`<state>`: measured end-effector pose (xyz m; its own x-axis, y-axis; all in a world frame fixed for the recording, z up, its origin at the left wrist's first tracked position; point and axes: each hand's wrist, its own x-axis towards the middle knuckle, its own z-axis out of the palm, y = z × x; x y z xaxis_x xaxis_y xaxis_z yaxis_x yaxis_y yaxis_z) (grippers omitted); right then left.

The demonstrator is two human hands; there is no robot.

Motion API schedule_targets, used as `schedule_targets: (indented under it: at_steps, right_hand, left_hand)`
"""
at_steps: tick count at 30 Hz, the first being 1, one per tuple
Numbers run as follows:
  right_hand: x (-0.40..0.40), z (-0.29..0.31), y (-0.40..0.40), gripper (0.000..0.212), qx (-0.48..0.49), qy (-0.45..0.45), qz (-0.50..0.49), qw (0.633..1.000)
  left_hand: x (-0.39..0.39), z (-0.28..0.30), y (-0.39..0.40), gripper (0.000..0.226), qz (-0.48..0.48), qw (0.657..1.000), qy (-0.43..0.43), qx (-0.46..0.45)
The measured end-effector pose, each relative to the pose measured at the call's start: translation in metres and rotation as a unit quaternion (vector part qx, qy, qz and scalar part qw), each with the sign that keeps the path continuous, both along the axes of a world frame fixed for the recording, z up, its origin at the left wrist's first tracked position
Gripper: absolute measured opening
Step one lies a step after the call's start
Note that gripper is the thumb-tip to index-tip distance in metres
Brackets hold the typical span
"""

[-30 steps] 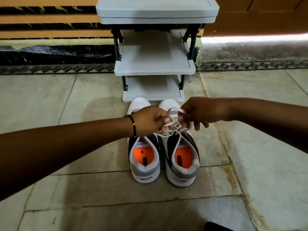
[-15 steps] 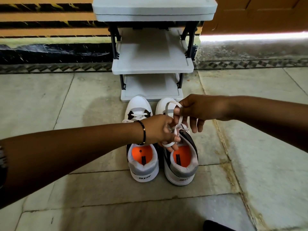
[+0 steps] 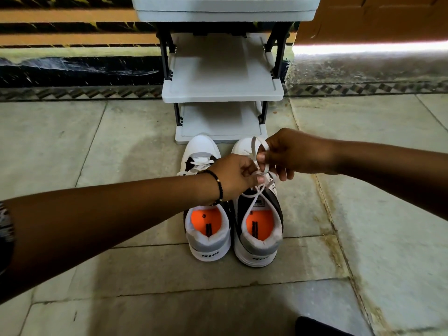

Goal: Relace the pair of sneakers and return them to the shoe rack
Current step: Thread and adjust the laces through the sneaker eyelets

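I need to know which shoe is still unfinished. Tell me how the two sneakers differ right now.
The right sneaker has its white lace pulled up into loops, pinched by the left hand and right hand; the left sneaker is untouched, its laces lying flat across the top. Both stand on the floor before the shoe rack, heels toward the camera, with orange insoles.

Matt grey plastic shelves make up the shoe rack (image 3: pixel 222 92); before it, sneakers (image 3: pixel 258 229) look smooth synthetic, with flat woven cloth lace (image 3: pixel 260 151). Beneath, the stone floor (image 3: pixel 101 132) is dull, stained.
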<state>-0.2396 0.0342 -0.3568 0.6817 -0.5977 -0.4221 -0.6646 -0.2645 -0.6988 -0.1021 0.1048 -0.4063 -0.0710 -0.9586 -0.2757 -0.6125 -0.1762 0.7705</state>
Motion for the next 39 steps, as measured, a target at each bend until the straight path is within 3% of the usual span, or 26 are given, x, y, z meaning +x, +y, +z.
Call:
schedule_targets:
  at_steps: [9, 15, 21, 27, 29, 33, 37, 39]
  right_hand:
    - [-0.001, 0.000, -0.003, 0.031, -0.004, -0.021, -0.001, 1.000]
    - [-0.003, 0.000, -0.005, 0.030, -0.005, -0.018, -0.003, 1.000]
    - [-0.005, 0.001, -0.006, 0.029, -0.015, -0.028, -0.016, 0.999]
    - [-0.010, 0.001, -0.009, 0.037, -0.072, 0.030, -0.044, 0.996]
    - [-0.013, 0.001, -0.012, 0.039, -0.088, 0.065, -0.053, 0.993]
    - [-0.020, -0.004, -0.015, 0.041, -0.069, 0.189, -0.049, 0.978]
    - [-0.028, -0.018, -0.013, 0.043, -0.037, 0.279, -0.044, 0.959]
    - [-0.032, -0.025, -0.010, 0.046, -0.123, 0.280, -0.036, 0.952]
  left_hand:
    - [-0.012, 0.000, 0.003, 0.023, 0.098, 0.988, 0.098, 0.069]
    - [-0.017, 0.007, 0.001, 0.012, 0.159, 0.951, 0.240, 0.111]
    - [-0.008, 0.016, 0.002, 0.019, 0.203, 0.915, 0.292, 0.191]
    - [0.014, 0.023, -0.007, 0.026, 0.251, 0.882, 0.370, 0.146]
    - [0.024, 0.024, -0.011, 0.029, 0.257, 0.907, 0.320, 0.096]
    - [0.052, 0.017, -0.017, 0.031, 0.229, 0.964, 0.129, 0.036]
    - [0.067, 0.003, -0.015, 0.027, 0.199, 0.977, 0.024, 0.068]
    - [0.063, -0.008, -0.015, 0.013, 0.148, 0.984, -0.058, 0.086]
